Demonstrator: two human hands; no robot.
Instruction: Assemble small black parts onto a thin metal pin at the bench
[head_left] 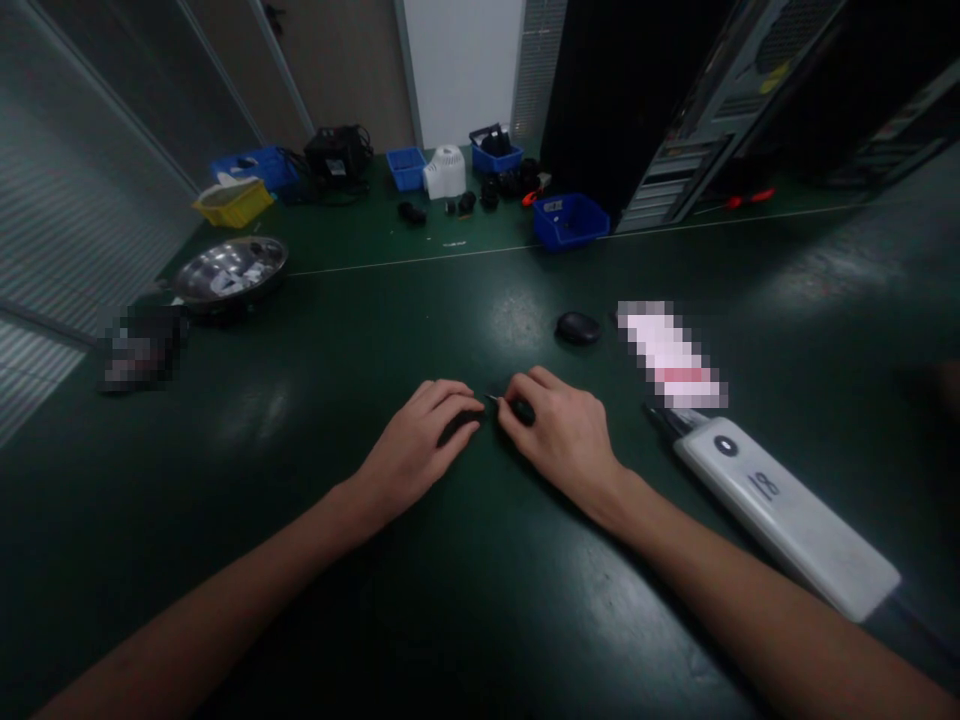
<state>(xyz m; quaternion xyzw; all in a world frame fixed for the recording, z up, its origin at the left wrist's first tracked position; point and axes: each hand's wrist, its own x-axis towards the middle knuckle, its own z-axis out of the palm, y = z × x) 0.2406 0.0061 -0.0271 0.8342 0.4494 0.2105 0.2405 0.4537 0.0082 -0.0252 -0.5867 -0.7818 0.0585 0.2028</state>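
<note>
Thumb and fingers of my left hand [420, 440] are closed on a small dark piece [459, 426], mostly covered by the fingers; its kind cannot be made out. Just to the right, my right hand [559, 425] grips what looks like a small screwdriver [523, 411] with a dark handle. Its thin metal tip points left, toward the dark piece; whether they touch is unclear. Beyond my right hand, a black computer mouse [577, 327] lies on the green table [420, 320].
A white power strip [787, 515] lies by my right forearm, near a blurred-out phone-like screen [670, 355]. A metal bowl [231, 272] with white scraps stands left. Farther back are a blue bin [570, 222], a yellow bin [234, 203] and a white device [445, 172].
</note>
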